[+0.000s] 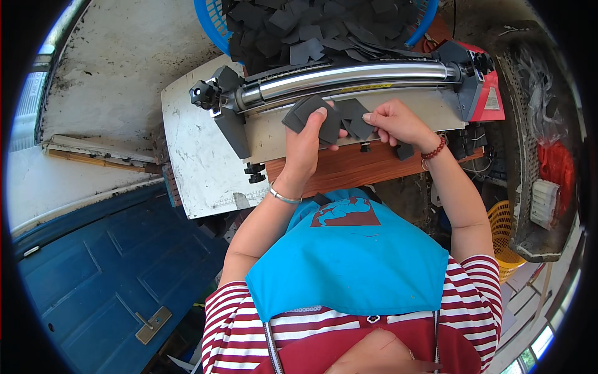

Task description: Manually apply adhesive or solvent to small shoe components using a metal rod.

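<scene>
On the near side of the shiny cylindrical steel roller [355, 77], a fanned cluster of thin dark-grey rectangular pieces [355, 111], its long axis running roughly toward you, is just right of the matching stack [328, 121] your left hand [303, 144] clasps, while your right hand [402, 123] pinches 1 piece at the cluster's right edge.

blue basket [209, 23]: cut off above | left hand [303, 147]: partly behind dark pieces [330, 126]
</scene>
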The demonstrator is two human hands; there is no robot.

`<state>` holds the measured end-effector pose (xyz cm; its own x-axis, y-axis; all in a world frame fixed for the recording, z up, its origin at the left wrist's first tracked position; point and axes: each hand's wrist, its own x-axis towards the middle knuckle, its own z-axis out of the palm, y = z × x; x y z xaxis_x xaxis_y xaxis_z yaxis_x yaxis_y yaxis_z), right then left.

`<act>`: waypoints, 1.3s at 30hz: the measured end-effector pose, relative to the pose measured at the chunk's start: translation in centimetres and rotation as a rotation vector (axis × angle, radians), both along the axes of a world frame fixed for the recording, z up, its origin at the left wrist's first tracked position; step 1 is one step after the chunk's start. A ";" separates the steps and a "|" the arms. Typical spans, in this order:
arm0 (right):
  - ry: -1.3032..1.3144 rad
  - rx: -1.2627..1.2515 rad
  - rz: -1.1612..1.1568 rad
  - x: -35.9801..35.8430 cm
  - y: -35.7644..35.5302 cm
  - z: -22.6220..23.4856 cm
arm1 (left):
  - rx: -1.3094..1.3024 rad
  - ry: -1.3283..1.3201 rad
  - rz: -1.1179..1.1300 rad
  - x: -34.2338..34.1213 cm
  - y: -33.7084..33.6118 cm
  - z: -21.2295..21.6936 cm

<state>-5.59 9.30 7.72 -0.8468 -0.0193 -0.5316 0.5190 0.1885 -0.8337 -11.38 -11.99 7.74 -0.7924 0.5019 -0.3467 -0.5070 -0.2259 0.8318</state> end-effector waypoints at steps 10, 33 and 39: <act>0.068 0.311 -0.091 -0.4 0.4 -0.1 | -0.165 0.151 -0.017 0.3 0.2 0.0; 0.575 0.867 0.043 0.6 -3.4 -0.1 | -0.037 0.206 0.090 0.7 0.4 -0.8; 0.653 1.125 0.239 1.9 -3.7 -0.3 | -0.039 0.186 0.052 0.8 0.0 -0.4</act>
<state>-3.70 5.59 7.39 -0.9890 -0.0222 0.1461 -0.0580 0.9677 -0.2453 -10.59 -11.94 7.31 -0.8693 0.4473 -0.2101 -0.3319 -0.2134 0.9189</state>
